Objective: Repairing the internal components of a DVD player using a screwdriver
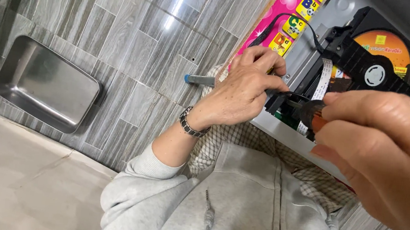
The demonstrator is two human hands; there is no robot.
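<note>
An open grey case point(284, 133) rests on the person's lap; inside it sit a black drive point(373, 61) with an orange disc point(390, 45). A steel tray point(46, 83) lies on the tiled floor. The right hand point(389, 144) grips a screwdriver point(311, 116) at the case edge. The left hand point(245, 91) pinches a black cable point(288, 94).

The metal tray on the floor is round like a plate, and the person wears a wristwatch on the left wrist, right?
Not quite. The head view shows the metal tray is rectangular with rounded corners, not round. It does lie on the tiled floor, and the wristwatch is on the left wrist, behind the left hand.
</note>
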